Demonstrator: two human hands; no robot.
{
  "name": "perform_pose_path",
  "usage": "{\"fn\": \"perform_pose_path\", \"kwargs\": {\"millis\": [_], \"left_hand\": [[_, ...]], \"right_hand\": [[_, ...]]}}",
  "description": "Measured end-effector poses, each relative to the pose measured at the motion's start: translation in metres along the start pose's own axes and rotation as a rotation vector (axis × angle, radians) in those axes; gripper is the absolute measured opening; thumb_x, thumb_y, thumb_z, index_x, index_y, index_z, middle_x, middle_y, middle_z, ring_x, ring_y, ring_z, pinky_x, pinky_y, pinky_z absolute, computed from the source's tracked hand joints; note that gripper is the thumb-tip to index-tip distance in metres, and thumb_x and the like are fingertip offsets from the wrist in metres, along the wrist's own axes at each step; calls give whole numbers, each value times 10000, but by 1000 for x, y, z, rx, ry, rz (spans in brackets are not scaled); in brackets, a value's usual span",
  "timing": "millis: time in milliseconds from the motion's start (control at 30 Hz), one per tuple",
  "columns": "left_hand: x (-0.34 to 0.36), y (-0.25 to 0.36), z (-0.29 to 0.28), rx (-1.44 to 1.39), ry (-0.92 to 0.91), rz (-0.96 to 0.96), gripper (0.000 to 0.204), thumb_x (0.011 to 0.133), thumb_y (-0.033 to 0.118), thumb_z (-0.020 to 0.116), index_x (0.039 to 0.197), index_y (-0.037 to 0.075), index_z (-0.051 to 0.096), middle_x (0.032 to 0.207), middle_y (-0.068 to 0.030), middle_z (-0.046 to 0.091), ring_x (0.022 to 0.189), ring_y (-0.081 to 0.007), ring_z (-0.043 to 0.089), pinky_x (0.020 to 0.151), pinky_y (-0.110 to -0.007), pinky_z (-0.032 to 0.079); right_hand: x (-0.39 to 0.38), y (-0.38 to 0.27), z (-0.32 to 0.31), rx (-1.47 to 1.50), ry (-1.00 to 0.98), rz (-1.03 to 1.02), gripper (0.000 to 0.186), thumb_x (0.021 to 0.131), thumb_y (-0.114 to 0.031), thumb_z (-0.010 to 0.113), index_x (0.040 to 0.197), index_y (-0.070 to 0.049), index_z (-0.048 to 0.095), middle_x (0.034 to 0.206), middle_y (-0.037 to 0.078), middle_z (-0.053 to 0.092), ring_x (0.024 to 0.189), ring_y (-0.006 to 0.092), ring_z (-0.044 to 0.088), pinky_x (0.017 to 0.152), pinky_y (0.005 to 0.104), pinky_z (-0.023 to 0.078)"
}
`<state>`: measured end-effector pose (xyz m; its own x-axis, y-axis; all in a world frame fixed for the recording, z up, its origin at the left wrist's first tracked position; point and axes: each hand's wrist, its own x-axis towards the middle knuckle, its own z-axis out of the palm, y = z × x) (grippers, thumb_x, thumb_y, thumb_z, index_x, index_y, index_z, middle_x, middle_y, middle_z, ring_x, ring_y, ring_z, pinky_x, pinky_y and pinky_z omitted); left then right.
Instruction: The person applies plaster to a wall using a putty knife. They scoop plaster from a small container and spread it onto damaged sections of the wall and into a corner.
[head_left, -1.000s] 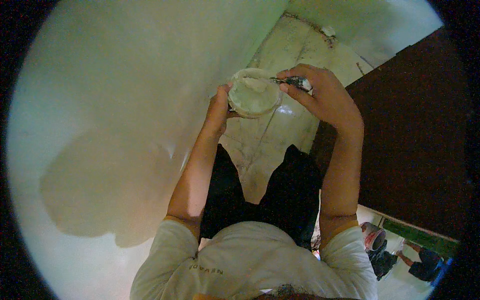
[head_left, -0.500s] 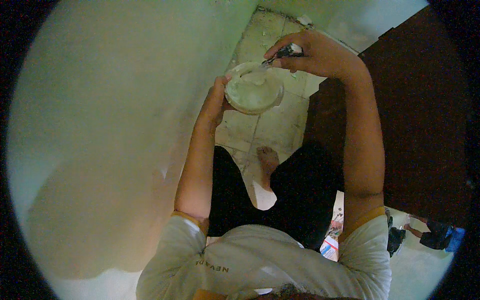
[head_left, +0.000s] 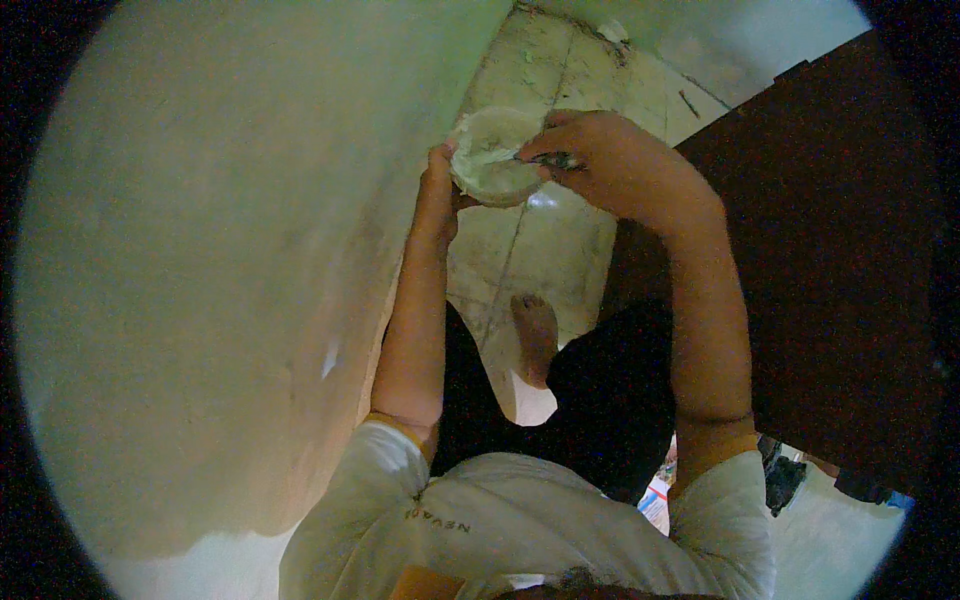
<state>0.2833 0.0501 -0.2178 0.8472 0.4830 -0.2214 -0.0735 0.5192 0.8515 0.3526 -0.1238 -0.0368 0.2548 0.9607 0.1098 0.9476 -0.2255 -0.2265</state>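
A round pale tub [head_left: 483, 185] of whitish-green paste is held up in the upper middle, over the tiled floor. My left hand [head_left: 438, 190] grips it from the left side, thumb at the rim, fingers mostly hidden behind it. My right hand [head_left: 600, 165] is closed on a small tool [head_left: 560, 160], with a dark handle and thin shank, whose working end is down in the paste near the middle of the tub.
A pale wall [head_left: 200, 250] runs along my left. A large dark brown wooden surface [head_left: 820, 260] fills the right. My bare foot [head_left: 535, 340] is on the tiles [head_left: 490, 250]. Scraps [head_left: 612, 32] lie along the far wall's foot. Dark, partly hidden shapes [head_left: 785, 475] show at lower right.
My right hand rose with the tool half a second ago and has since come back down, dipping it into the paste. The tub and my left hand are a little higher in view.
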Motion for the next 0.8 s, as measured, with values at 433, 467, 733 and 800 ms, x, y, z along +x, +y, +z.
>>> {"fn": "perform_pose_path", "kwargs": {"millis": [433,467,733,800], "left_hand": [[-52,38,-10,-52,2,-33,624,897,517,419,1261,21,527,1185,-155,622,1017,-260,641,827,-408,533],[-50,35,-9,-36,-6,-30,625,898,518,418,1262,21,526,1187,-155,621,1019,-258,641,829,-407,534],[-41,21,-6,-58,-35,-43,623,896,513,428,1263,19,523,1184,-149,622,1006,-253,640,845,-420,524],[-35,20,-6,-23,-70,-36,616,886,507,446,1251,18,533,1169,-145,630,999,-256,641,849,-425,517]], "right_hand": [[-4,-54,-72,183,21,56,213,868,-125,650,1065,-48,674,974,137,663,874,325,632,776,382,506],[-2,-51,-71,163,23,21,214,868,-124,650,1068,-49,672,976,137,661,876,326,631,779,382,505],[8,-39,-57,86,6,-78,194,842,-145,649,1019,-75,686,1017,141,662,921,347,644,808,408,521],[10,-37,-65,55,-17,-64,191,843,-151,647,1017,-84,687,1007,139,668,917,346,646,820,411,517]]}}
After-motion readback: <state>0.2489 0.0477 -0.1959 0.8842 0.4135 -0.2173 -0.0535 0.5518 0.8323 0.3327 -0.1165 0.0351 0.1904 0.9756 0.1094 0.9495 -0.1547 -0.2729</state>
